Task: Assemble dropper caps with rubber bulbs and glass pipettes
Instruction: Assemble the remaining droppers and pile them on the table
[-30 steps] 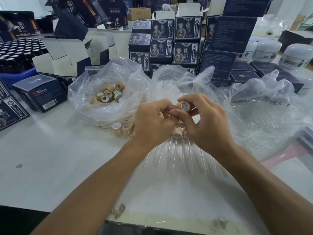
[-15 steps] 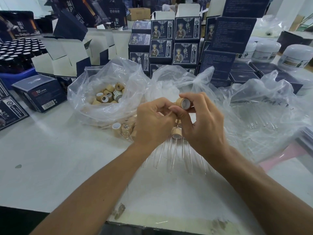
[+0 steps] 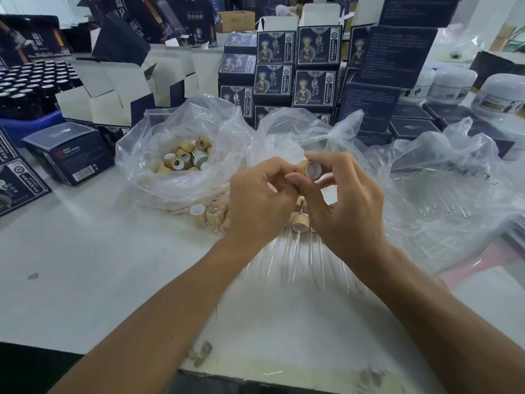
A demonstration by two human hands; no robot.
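Note:
My right hand (image 3: 341,206) pinches a tan wood-look dropper cap (image 3: 308,168) between thumb and fingers, its white open end turned toward me. My left hand (image 3: 257,200) is curled just left of it, fingertips near the cap; whether they hold anything is hidden. Under my hands lie assembled droppers, tan caps (image 3: 298,224) with glass pipettes (image 3: 292,260) fanned toward me. A clear bag (image 3: 159,177) at the left holds several loose caps (image 3: 181,157). Another clear bag (image 3: 443,200) at the right holds bare glass pipettes.
Dark blue product boxes (image 3: 295,75) are stacked behind the bags. Open cartons (image 3: 108,92) and a blue crate of dark bottles (image 3: 25,83) stand at the back left. White jars (image 3: 451,83) sit at the back right. The white table's front edge (image 3: 255,376) is close to me.
My right hand has lifted the cap slightly and turned its white open end more toward me. My left hand's fingers have drawn a little away from the cap.

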